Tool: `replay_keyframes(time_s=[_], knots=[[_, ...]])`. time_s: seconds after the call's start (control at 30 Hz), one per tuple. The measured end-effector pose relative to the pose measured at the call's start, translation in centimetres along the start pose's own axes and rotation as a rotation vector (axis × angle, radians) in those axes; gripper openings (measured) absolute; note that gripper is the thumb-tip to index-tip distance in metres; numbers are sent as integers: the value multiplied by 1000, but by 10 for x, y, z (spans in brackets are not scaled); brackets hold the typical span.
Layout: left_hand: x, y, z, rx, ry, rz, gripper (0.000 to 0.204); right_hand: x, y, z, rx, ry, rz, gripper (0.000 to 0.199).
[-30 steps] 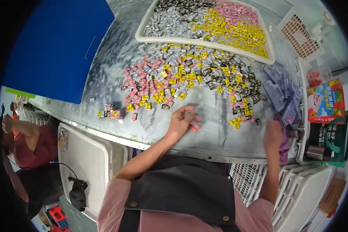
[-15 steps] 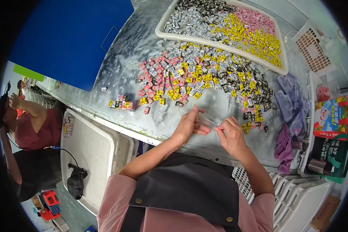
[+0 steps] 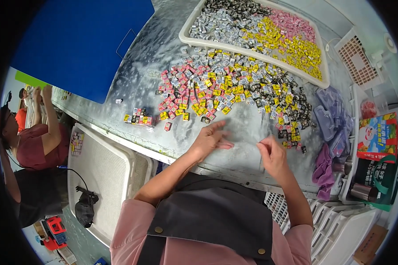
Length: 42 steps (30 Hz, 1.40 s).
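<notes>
My left hand [image 3: 211, 139] lies flat on the grey table [image 3: 154, 53], fingers spread, holding nothing, just below a loose heap of small wrapped sweets [image 3: 225, 88] in pink, yellow, black and silver. My right hand [image 3: 272, 154] is to its right, its fingers pinched on a thin clear plastic bag that barely shows. A single pink sweet [image 3: 167, 126] and a small cluster of sweets [image 3: 139, 118] lie left of my left hand. Behind the heap stands a white tray [image 3: 188, 40] of sweets sorted by colour.
Clear purplish bags [image 3: 334, 115] and a purple cloth [image 3: 323, 170] lie to the right, next to a colourful package [image 3: 378, 137]. A blue board [image 3: 79, 44] covers the far left. White mesh crates [image 3: 106, 176] stand below the table edge. Another person [image 3: 31, 141] works at the left.
My right hand came back from the bag pile at the right, met my left hand, and now the two hands have drawn apart. The view has shifted slightly.
</notes>
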<state>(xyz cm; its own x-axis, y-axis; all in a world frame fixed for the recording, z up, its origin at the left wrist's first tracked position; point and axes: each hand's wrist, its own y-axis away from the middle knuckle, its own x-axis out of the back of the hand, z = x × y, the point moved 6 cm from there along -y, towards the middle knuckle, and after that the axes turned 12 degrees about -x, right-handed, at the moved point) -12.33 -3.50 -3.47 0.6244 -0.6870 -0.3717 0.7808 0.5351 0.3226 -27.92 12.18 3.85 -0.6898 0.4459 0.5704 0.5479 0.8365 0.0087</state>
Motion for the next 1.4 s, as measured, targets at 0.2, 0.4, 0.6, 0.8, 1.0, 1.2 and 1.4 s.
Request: replay_keyframes(time_s=[0.2,0.4,0.6,0.8,1.0,1.2,1.4], knots=[[30,-4,25,-189,-23,154,43,9,-5,6,-192,-271,-180,20],[28,-1,23,-228,-35,149,43,-4,-8,10,-291,-382,-300,22],[18,1,16,-209,-95,104,45,8,-16,19,-309,-342,-43,21],[24,2,16,-190,-145,136,45,36,-20,41,-254,15,88,25],[18,-1,13,-168,-180,111,27,176,-40,129,249,1133,568,38],[1,-1,-24,-290,-330,20,16,204,-50,169,-181,1104,564,46],[-4,26,14,-520,-958,45,20,75,-10,68,119,641,374,43]])
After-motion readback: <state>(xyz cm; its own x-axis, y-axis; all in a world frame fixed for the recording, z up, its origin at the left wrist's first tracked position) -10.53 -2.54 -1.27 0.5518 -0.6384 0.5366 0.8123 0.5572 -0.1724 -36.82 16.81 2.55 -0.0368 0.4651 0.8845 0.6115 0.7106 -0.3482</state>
